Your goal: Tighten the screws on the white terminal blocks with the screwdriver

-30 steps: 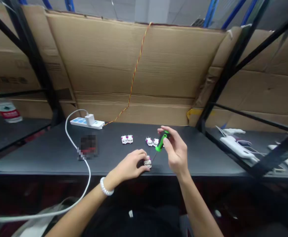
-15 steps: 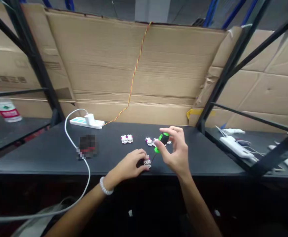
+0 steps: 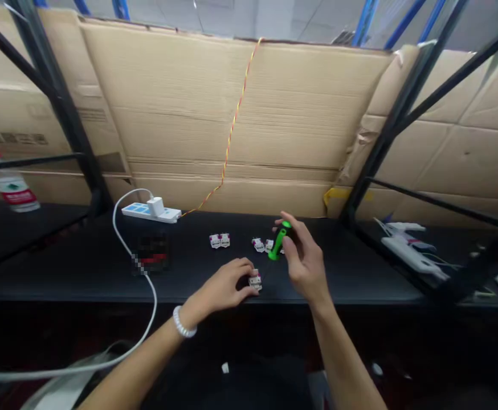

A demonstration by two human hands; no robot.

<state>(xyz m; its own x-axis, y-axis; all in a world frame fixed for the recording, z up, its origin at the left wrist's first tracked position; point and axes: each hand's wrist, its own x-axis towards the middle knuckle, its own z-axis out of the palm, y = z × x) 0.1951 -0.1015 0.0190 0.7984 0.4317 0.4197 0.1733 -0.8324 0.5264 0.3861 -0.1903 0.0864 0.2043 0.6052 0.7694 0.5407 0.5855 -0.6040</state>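
Near the table's front edge, my left hand (image 3: 227, 285) pinches a small white block with purple bits (image 3: 255, 280), thumb on the near side and fingers on the far side. My right hand (image 3: 304, 256) is closed around the green and black handle of a screwdriver (image 3: 278, 242). The screwdriver leans, its thin dark shaft pointing down and left to the block's right side; whether the tip touches is too fine to tell. Just behind lie more of these blocks (image 3: 258, 245), partly hidden by the screwdriver and my right hand. A side-by-side pair of blocks (image 3: 219, 241) lies farther left.
A white power strip (image 3: 150, 212) with a plug sits at the back left, its white cable (image 3: 150, 285) running over the table's front edge. A blurred-out dark object (image 3: 151, 255) lies beside the cable. Cardboard (image 3: 180, 125) walls the back; black posts (image 3: 76, 125) frame the sides.
My right hand's fingers have shifted on the screwdriver handle, which now stands more upright. My left hand and its block stay put. The picture's brightness has changed.
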